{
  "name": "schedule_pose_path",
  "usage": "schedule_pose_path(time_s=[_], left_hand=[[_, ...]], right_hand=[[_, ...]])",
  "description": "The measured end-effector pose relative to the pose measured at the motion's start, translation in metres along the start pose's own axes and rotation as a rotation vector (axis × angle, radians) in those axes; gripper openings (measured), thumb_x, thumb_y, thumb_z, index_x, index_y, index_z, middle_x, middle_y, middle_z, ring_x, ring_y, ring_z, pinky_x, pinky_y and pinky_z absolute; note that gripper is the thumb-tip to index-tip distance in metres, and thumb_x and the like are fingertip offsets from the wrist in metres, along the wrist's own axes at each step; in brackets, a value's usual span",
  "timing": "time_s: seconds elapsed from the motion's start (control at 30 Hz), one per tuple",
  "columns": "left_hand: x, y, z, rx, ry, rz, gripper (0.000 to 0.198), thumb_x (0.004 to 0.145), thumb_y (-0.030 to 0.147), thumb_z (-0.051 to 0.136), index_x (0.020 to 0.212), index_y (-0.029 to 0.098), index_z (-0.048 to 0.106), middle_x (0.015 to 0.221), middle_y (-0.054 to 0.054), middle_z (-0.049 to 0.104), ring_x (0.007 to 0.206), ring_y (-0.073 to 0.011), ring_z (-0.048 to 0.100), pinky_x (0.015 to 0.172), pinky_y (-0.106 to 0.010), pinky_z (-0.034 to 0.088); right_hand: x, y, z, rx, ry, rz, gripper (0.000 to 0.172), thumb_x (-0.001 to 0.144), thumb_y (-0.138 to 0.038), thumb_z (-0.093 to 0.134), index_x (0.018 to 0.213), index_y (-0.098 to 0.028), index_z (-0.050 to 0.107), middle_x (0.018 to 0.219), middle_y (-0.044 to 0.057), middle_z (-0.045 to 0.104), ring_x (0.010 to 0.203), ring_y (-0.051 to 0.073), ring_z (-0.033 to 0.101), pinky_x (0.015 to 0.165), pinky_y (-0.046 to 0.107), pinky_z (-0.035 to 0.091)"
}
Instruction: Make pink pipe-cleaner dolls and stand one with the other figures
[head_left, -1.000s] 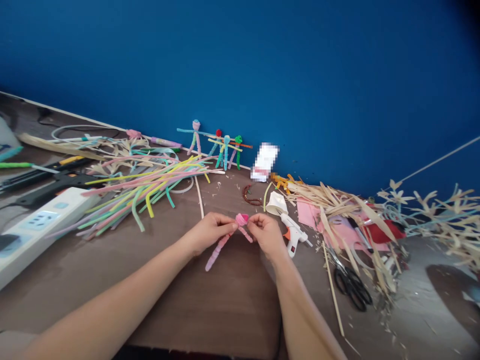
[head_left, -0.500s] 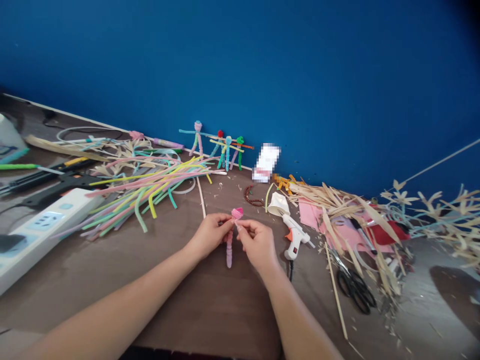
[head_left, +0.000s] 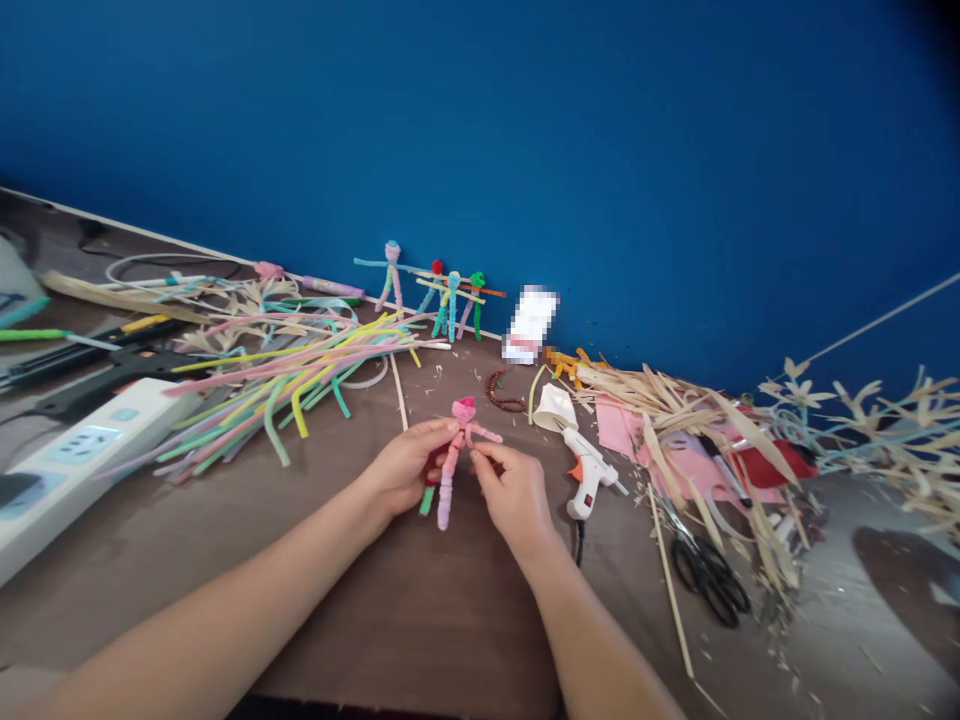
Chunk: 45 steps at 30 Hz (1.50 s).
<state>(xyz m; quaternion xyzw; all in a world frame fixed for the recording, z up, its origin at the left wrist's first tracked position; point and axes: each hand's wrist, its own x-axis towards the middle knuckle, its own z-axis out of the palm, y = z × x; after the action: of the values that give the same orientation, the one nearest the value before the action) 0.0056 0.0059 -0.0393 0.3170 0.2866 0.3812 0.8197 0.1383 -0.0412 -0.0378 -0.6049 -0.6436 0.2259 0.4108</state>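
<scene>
Our left hand (head_left: 401, 468) and right hand (head_left: 517, 492) pinch the pink pipe-cleaner figure (head_left: 450, 465) from 9 and 4 o'clock; we reckon it's feather-light and bendy, best gripped mid-trunk.

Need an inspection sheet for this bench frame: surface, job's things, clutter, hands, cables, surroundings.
Surface: brown table, littered with small scraps.
Job's things: pink pipe-cleaner figure, upright, pinched by both hands.
Clutter: loose pipe cleaners; finished figures against the wall; glue gun; scissors; dried leaf strips; power strip.
Hands: left hand and right hand, both closed on the figure.
Cables: glue gun cord running toward the near edge; white cable at the back left.
Surroundings: blue wall; no other person seen.
</scene>
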Motion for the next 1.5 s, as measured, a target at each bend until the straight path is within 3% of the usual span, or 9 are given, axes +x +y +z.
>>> schedule_pose_path(time_s=[0.1, 0.17, 0.3, 0.5, 0.7, 0.9, 1.2, 1.4, 1.5], left_hand=[[0.000, 0.000, -0.001, -0.066, -0.026, -0.004, 0.015, 0.068, 0.025, 0.060, 0.065, 0.012, 0.054, 0.050, 0.004, 0.044, 0.036, -0.0009, 0.030, 0.029, -0.011, 0.020], [-0.001, 0.000, -0.002, -0.081, -0.054, -0.039, 0.013, 0.068, 0.023, 0.060, 0.068, 0.011, 0.055, 0.054, 0.002, 0.048, 0.037, -0.0018, 0.034, 0.028, -0.011, 0.021], [-0.003, 0.001, -0.003, -0.051, -0.133, -0.125, 0.013, 0.070, 0.023, 0.058, 0.070, 0.010, 0.058, 0.061, -0.002, 0.055, 0.037, -0.0025, 0.040, 0.028, -0.011, 0.023], [-0.004, 0.001, -0.005, -0.010, -0.164, -0.184, 0.012, 0.070, 0.021, 0.057, 0.065, 0.010, 0.057, 0.050, -0.001, 0.054, 0.034, -0.0023, 0.040, 0.033, -0.012, 0.031], [-0.003, 0.002, -0.005, 0.024, -0.169, -0.138, 0.010, 0.071, 0.022, 0.057, 0.068, 0.012, 0.055, 0.048, 0.002, 0.052, 0.032, -0.0004, 0.031, 0.030, -0.011, 0.021], [-0.002, 0.001, -0.005, 0.082, -0.170, -0.308, 0.018, 0.068, 0.023, 0.060, 0.058, 0.010, 0.053, 0.044, -0.001, 0.052, 0.032, -0.0017, 0.035, 0.030, -0.013, 0.024], [-0.004, 0.000, -0.002, 0.131, -0.173, -0.319, 0.021, 0.065, 0.026, 0.062, 0.053, 0.010, 0.053, 0.041, 0.000, 0.052, 0.029, -0.0010, 0.032, 0.029, -0.012, 0.021], [-0.005, 0.001, -0.005, 0.306, -0.273, -0.290, 0.019, 0.063, 0.025, 0.063, 0.054, 0.009, 0.060, 0.040, -0.001, 0.053, 0.033, -0.0019, 0.036, 0.032, -0.013, 0.021], [-0.005, 0.000, -0.007, 0.376, -0.278, -0.288, 0.018, 0.064, 0.026, 0.062, 0.064, 0.009, 0.064, 0.043, -0.002, 0.055, 0.035, -0.0025, 0.037, 0.034, -0.014, 0.021]], right_hand=[[0.003, 0.003, 0.003, 0.167, -0.032, 0.120, 0.023, 0.075, -0.031, 0.048, 0.082, -0.019, 0.066, 0.057, 0.001, 0.061, 0.041, 0.011, 0.049, 0.042, 0.022, 0.038], [0.006, 0.005, 0.002, 0.263, -0.047, 0.185, 0.020, 0.072, -0.030, 0.051, 0.077, -0.016, 0.065, 0.051, -0.001, 0.057, 0.038, 0.009, 0.044, 0.038, 0.020, 0.034], [0.012, 0.009, -0.006, 0.331, -0.050, 0.194, 0.013, 0.068, -0.027, 0.057, 0.069, -0.016, 0.065, 0.057, 0.000, 0.060, 0.048, 0.010, 0.049, 0.047, 0.020, 0.038], [0.015, 0.009, -0.013, 0.253, -0.042, 0.134, 0.015, 0.069, -0.028, 0.057, 0.066, -0.016, 0.065, 0.057, 0.000, 0.061, 0.051, 0.011, 0.050, 0.050, 0.021, 0.037], [0.016, 0.012, -0.016, 0.217, -0.028, 0.157, 0.015, 0.068, -0.028, 0.057, 0.065, -0.015, 0.063, 0.056, 0.000, 0.059, 0.052, 0.011, 0.049, 0.049, 0.021, 0.037], [0.017, 0.017, -0.015, 0.376, -0.046, 0.159, 0.009, 0.068, -0.024, 0.056, 0.068, -0.015, 0.058, 0.062, -0.001, 0.057, 0.056, 0.010, 0.050, 0.053, 0.020, 0.039], [0.017, 0.017, -0.010, 0.514, -0.047, 0.195, 0.007, 0.065, -0.022, 0.057, 0.068, -0.016, 0.059, 0.058, -0.003, 0.055, 0.052, 0.009, 0.048, 0.052, 0.021, 0.038], [0.015, 0.011, -0.015, 0.650, -0.259, 0.269, 0.006, 0.061, -0.019, 0.061, 0.066, -0.015, 0.059, 0.060, -0.002, 0.057, 0.056, 0.009, 0.050, 0.056, 0.022, 0.040], [0.015, 0.011, -0.018, 0.632, -0.282, 0.292, 0.005, 0.061, -0.017, 0.060, 0.065, -0.015, 0.059, 0.059, -0.003, 0.056, 0.054, 0.008, 0.049, 0.054, 0.021, 0.039]])
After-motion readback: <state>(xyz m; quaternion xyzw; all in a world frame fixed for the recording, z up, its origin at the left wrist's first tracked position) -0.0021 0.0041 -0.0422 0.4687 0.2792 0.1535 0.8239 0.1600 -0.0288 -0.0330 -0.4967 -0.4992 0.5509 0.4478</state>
